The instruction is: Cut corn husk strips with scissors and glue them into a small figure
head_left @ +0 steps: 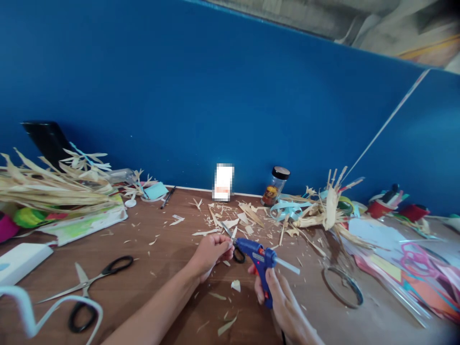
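My right hand (275, 292) is wrapped round the handle of a blue hot glue gun (256, 251), and a translucent glue stick (289, 266) juts from its back. The gun's nozzle points left, close to the fingertips of my left hand (215, 251). Thumb and fingers of that hand are pinched together; a small pale pointed piece (235, 233) shows at their tips, perhaps dried husk. Just beyond lies a pair of scissors (239, 255), partly hidden by the hand and the gun. Dried husk scraps (251, 213) are scattered around.
Open black-handled scissors (85, 285) lie at left, near a white box (25, 263) and a heap of dried husks (53, 187). A black-lidded jar (275, 186) stands by the blue partition (215, 96). At right are a tape ring (343, 287), husk bundle (330, 206) and red cup (381, 208).
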{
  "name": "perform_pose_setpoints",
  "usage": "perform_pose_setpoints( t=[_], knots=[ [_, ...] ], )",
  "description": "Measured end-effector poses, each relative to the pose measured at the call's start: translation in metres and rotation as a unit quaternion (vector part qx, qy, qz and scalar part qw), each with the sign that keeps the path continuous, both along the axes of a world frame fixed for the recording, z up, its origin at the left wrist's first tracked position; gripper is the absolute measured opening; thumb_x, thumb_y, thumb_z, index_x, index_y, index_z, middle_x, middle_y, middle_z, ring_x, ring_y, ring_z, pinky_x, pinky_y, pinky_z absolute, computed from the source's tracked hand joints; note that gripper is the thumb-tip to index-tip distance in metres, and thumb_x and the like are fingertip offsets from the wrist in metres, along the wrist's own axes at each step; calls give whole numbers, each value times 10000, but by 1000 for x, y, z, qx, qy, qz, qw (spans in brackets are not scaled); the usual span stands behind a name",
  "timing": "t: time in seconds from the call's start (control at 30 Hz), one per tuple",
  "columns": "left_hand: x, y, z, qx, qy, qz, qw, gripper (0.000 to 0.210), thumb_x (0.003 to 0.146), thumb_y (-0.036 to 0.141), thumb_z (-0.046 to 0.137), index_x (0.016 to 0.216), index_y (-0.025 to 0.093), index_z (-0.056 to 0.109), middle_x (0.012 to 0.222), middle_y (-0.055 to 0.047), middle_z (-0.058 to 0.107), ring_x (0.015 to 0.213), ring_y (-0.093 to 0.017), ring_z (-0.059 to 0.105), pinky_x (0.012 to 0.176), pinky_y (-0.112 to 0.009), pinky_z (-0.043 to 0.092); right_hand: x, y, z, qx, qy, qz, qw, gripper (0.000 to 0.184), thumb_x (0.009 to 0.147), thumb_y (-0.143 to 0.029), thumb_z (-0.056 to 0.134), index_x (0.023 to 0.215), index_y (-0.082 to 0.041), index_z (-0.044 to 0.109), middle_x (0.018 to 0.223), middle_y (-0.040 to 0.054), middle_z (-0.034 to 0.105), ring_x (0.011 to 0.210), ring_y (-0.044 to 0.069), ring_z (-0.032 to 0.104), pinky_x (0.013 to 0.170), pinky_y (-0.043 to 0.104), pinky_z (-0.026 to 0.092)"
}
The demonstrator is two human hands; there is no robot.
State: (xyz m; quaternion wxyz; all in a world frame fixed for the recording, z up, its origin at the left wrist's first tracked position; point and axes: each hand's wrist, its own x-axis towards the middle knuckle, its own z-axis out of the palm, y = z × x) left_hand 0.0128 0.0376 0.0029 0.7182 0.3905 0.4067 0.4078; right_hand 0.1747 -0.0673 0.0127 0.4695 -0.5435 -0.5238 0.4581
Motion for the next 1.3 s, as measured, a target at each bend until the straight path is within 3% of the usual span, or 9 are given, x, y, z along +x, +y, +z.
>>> perform_pose_setpoints(
  t=[1.3],
  knots=[
    [0, 0, 1, 9, 11, -3, 1000, 193, 635, 275, 666, 664, 126, 546, 612, -13, 609, 504, -71, 534, 587, -227, 436, 3, 1, -4, -7, -38, -23, 999, 458, 876, -522, 271, 818, -155, 539, 547, -9, 493, 542, 135, 432, 579, 256, 333]
  ],
)
